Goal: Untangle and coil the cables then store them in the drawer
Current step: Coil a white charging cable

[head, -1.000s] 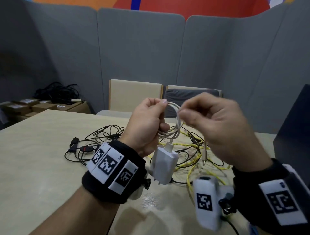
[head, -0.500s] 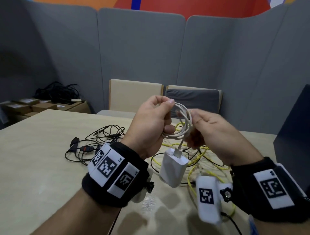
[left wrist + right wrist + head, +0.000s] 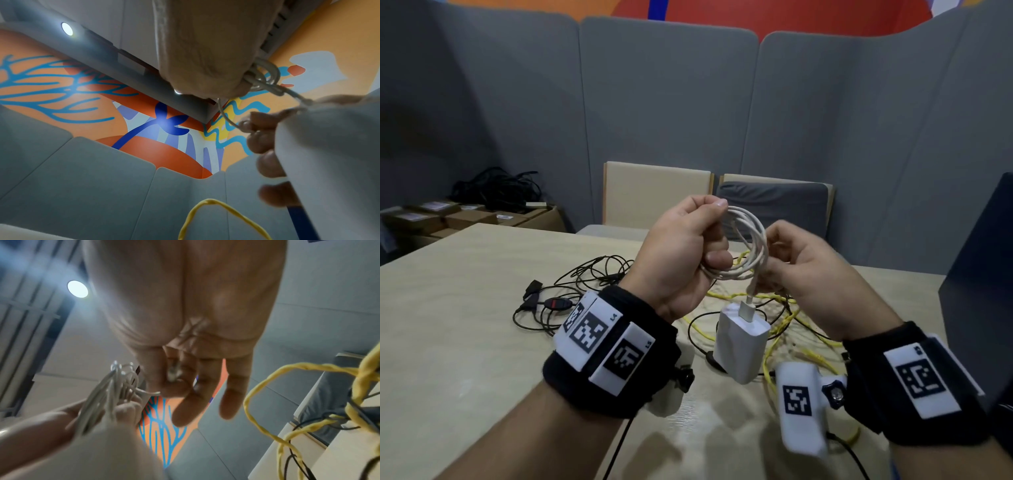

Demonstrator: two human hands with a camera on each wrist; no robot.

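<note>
Loops of smooth white cable (image 3: 751,240) sat bunched in my left hand (image 3: 681,253), whose fingers were curled tight round one side of the round coil while the thumb pressed on top. My right hand (image 3: 808,274) pinched the cable's short tail between thumb and forefinger just beside the coil, the other fingers loosely bent and holding nothing. From that tail a blocky white charger (image 3: 743,339) with rounded edges hung by its plug, tilted, in the air above the surface (image 3: 448,342).

The surface was a pale wood-grain top with a faint sheen. Beneath my hands, on its middle, lay a tangle of yellow cable (image 3: 791,325), twisted like rope, mixed with thin black leads. To the left of it a separate snarl of thin black cable (image 3: 585,281) spread flat, with small black connectors and an oval inline piece marked red (image 3: 556,303).

Black fabric bands with white square-patterned tags wrapped both wrists (image 3: 613,349).

At the far edge stood two chairs, one with a plain cream back (image 3: 654,195), the other with a grey padded cushion (image 3: 774,209). Grey felt-like panels (image 3: 671,102) closed the space behind them. At far left, brown cardboard boxes (image 3: 465,219) carried a heap of black cords (image 3: 496,188). I could not see any drawer.
</note>
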